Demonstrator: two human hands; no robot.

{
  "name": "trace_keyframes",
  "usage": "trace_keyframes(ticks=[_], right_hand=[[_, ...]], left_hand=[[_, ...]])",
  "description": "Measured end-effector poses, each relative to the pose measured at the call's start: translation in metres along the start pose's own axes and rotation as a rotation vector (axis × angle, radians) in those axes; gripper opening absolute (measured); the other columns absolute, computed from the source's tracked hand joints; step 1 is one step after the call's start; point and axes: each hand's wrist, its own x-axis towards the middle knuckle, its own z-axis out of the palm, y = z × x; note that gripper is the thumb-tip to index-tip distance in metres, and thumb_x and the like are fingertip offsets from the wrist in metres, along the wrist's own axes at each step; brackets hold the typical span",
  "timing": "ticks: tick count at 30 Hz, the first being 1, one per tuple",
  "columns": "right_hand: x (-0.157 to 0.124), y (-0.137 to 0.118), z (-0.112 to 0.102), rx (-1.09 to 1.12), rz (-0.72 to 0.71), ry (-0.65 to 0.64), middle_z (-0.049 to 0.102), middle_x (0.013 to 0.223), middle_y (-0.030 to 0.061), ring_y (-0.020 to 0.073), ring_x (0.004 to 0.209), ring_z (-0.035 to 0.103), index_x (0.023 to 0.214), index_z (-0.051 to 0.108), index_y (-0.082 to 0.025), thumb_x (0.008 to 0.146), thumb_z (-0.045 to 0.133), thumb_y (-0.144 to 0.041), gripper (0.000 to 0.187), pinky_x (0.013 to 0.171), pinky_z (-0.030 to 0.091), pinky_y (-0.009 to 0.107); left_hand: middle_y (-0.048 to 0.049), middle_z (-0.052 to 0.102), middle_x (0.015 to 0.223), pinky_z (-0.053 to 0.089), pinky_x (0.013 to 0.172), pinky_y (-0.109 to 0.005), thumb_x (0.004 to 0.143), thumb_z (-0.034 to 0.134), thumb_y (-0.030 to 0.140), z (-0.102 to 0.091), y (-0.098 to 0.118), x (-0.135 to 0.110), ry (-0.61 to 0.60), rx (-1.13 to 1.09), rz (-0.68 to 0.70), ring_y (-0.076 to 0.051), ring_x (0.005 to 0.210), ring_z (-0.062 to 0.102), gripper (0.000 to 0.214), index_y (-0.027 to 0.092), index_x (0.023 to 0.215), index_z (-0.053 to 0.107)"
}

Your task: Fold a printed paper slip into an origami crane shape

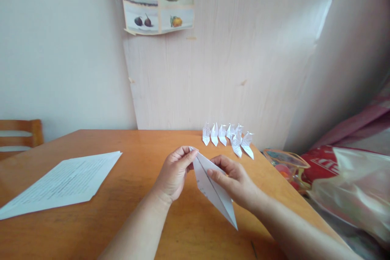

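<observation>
Above the table, both hands hold a folded white paper (213, 189), long and diamond-shaped with a crease or slit down its middle and some print on one side. My left hand (176, 170) pinches its upper tip between thumb and fingers. Along the right edge, my right hand (234, 178) grips it, thumb on the near face and fingers behind. The paper's lower point slants down to the right. Behind the hands, several folded paper cranes (214, 134) stand near the table's back right corner.
A stack of printed sheets (67, 183) lies on the left of the wooden table (131, 223). Plastic bags (353, 191) and a red item (319, 164) sit beyond the right edge. A chair (21, 133) stands at far left; fruit pictures (158, 4) hang on the wall.
</observation>
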Motion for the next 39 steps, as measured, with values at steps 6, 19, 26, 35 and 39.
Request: trace_keyframes(ticks=[6, 19, 26, 35, 39], right_hand=[[0.002, 0.007, -0.003, -0.373, -0.203, 0.247, 0.063, 0.077, 0.0015, 0.0156, 0.07, 0.057, 0.087, 0.065, -0.021, 0.089, 0.058, -0.026, 0.008, 0.062, 0.043, 0.028], [0.0, 0.009, -0.001, -0.906, -0.535, 0.22, 0.063, 0.091, 0.009, 0.0222, 0.083, 0.057, 0.107, 0.067, -0.021, 0.095, 0.051, -0.018, 0.02, 0.075, 0.045, 0.037], [-0.005, 0.004, 0.0, -0.801, -0.488, 0.104, 0.064, 0.104, 0.0109, 0.026, 0.092, 0.058, 0.117, 0.064, -0.023, 0.089, 0.065, -0.043, 0.035, 0.081, 0.047, 0.042], [0.008, 0.013, -0.008, -0.216, -0.008, 0.252, 0.068, 0.107, 0.0099, 0.0257, 0.097, 0.062, 0.116, 0.064, -0.021, 0.087, 0.065, -0.053, 0.042, 0.079, 0.047, 0.037], [0.01, 0.006, -0.011, 0.185, 0.203, 0.051, 0.069, 0.083, 0.0053, 0.0181, 0.071, 0.06, 0.097, 0.068, -0.018, 0.085, 0.067, -0.056, 0.04, 0.064, 0.043, 0.03]], left_hand=[[0.0001, 0.061, 0.084, 0.044, 0.072, -0.024, 0.079, 0.078, 0.037, 0.0, -0.005, 0.002, 0.152, 0.141, 0.076, -0.013, 0.079, 0.054, 0.026, 0.018, 0.091, 0.063], [-0.0006, 0.062, 0.075, 0.045, 0.068, -0.025, 0.079, 0.077, 0.044, 0.009, -0.01, -0.002, 0.078, 0.186, 0.016, -0.013, 0.072, 0.055, 0.031, 0.016, 0.08, 0.062], [-0.0017, 0.066, 0.077, 0.046, 0.068, -0.026, 0.078, 0.075, 0.037, 0.006, -0.012, -0.001, 0.119, 0.146, -0.002, -0.014, 0.071, 0.059, 0.025, 0.016, 0.08, 0.063], [-0.0022, 0.066, 0.074, 0.047, 0.067, -0.026, 0.082, 0.072, 0.036, 0.004, -0.011, -0.001, 0.039, 0.131, -0.014, -0.013, 0.067, 0.058, 0.022, 0.015, 0.083, 0.065], [-0.0017, 0.065, 0.073, 0.046, 0.065, -0.026, 0.082, 0.073, 0.037, 0.006, -0.01, -0.002, 0.036, 0.147, -0.005, -0.013, 0.066, 0.057, 0.022, 0.015, 0.082, 0.066]])
